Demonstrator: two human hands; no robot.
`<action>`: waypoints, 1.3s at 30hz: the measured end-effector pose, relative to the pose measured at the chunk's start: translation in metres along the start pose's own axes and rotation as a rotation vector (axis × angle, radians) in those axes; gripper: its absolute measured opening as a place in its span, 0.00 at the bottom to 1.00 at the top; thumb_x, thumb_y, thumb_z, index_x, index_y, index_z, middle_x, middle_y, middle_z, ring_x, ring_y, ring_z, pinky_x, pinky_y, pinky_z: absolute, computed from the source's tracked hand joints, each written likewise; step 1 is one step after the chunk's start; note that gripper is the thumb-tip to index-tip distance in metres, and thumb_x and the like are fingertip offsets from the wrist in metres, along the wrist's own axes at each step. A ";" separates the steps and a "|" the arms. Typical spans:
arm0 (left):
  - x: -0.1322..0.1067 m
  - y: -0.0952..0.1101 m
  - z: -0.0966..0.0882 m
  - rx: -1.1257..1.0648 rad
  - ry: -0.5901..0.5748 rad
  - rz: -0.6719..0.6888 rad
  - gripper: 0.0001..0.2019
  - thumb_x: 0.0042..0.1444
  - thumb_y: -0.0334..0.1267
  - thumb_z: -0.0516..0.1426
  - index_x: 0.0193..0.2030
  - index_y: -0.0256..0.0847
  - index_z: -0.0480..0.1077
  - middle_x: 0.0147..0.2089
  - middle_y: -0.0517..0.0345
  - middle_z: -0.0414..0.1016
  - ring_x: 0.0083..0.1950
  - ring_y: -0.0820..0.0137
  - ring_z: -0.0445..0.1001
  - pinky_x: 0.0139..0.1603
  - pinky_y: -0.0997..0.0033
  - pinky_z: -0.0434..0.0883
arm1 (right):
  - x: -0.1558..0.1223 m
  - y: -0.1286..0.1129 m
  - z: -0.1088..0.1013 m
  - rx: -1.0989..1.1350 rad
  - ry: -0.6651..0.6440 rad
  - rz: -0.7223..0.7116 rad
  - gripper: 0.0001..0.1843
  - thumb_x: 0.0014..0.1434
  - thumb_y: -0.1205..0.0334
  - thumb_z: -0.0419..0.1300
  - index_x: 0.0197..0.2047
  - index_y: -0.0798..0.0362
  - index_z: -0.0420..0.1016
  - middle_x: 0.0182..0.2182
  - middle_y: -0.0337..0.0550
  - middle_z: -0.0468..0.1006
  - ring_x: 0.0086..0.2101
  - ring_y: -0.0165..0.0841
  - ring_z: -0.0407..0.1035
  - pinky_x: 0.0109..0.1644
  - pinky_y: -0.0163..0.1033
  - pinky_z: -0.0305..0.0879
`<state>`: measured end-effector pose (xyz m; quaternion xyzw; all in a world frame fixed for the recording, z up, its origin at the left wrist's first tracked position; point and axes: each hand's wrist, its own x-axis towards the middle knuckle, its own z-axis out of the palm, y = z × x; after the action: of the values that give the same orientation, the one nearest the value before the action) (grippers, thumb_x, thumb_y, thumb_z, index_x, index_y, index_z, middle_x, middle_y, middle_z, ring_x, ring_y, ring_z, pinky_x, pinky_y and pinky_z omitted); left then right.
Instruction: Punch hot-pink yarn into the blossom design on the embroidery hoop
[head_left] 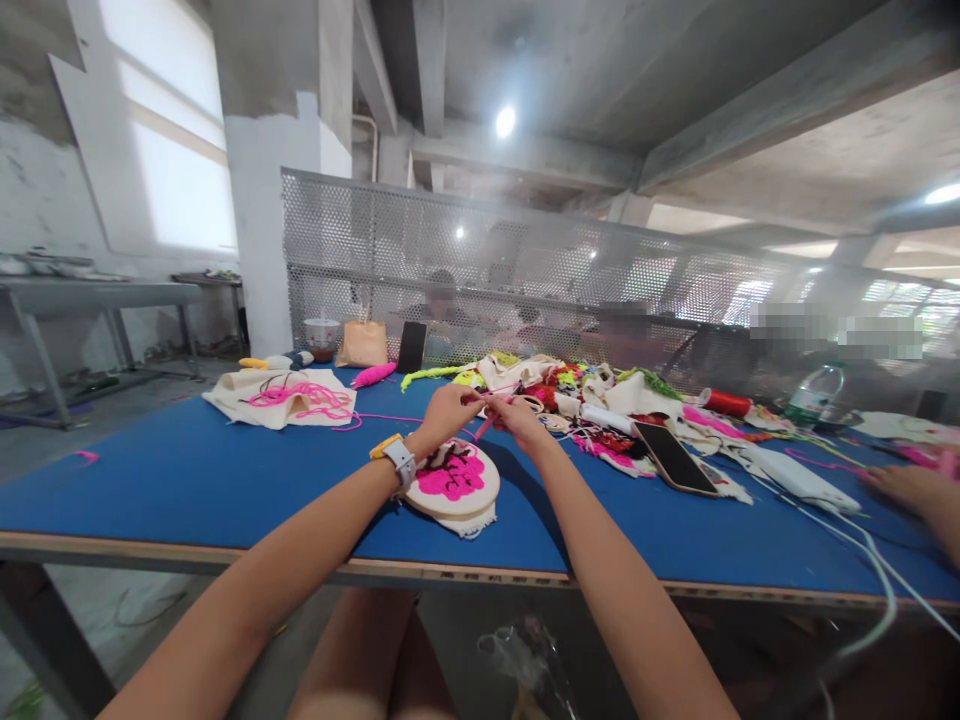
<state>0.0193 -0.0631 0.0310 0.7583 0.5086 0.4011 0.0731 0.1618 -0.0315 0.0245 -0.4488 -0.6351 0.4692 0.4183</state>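
Observation:
My left hand is closed in a pinch on pink yarn, which runs in from the left across the table. Fingertips nearly touching it, my right hand is also closed, around a slim pink tool that looks like a punch needle; its tip is too small to make out. Just below both hands lies a round embroidery hoop with cream cloth, a bright pink flower and dark brown lines. My left wrist and forearm cover its left side.
Cream cloth with loose pink yarn lies left on the blue table. Yarn scraps, a phone, a white power strip and cables spread rightward. Another person's hand rests far right. A perforated metal screen stands behind.

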 end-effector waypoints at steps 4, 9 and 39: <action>-0.001 0.001 0.000 -0.046 0.008 0.017 0.11 0.61 0.40 0.56 0.46 0.36 0.70 0.44 0.54 0.74 0.40 0.67 0.75 0.41 0.62 0.74 | 0.000 0.000 0.000 0.009 -0.002 -0.005 0.14 0.64 0.58 0.56 0.50 0.56 0.69 0.45 0.45 0.73 0.39 0.35 0.71 0.41 0.44 0.71; -0.002 0.002 0.003 -0.115 0.038 0.020 0.11 0.60 0.39 0.56 0.46 0.36 0.70 0.45 0.53 0.74 0.41 0.67 0.74 0.41 0.61 0.74 | -0.001 -0.001 0.001 0.019 -0.030 -0.005 0.14 0.64 0.57 0.56 0.50 0.56 0.69 0.45 0.46 0.73 0.40 0.35 0.71 0.42 0.45 0.71; 0.003 0.012 0.002 -0.420 0.153 -0.001 0.11 0.60 0.39 0.56 0.45 0.35 0.70 0.44 0.54 0.74 0.39 0.68 0.75 0.39 0.63 0.74 | 0.004 0.014 0.005 -0.308 -0.173 -0.085 0.13 0.65 0.57 0.56 0.47 0.56 0.70 0.42 0.44 0.74 0.37 0.33 0.71 0.39 0.42 0.71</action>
<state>0.0293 -0.0661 0.0373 0.6936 0.4183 0.5545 0.1911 0.1581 -0.0263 0.0101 -0.4385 -0.7515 0.3851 0.3077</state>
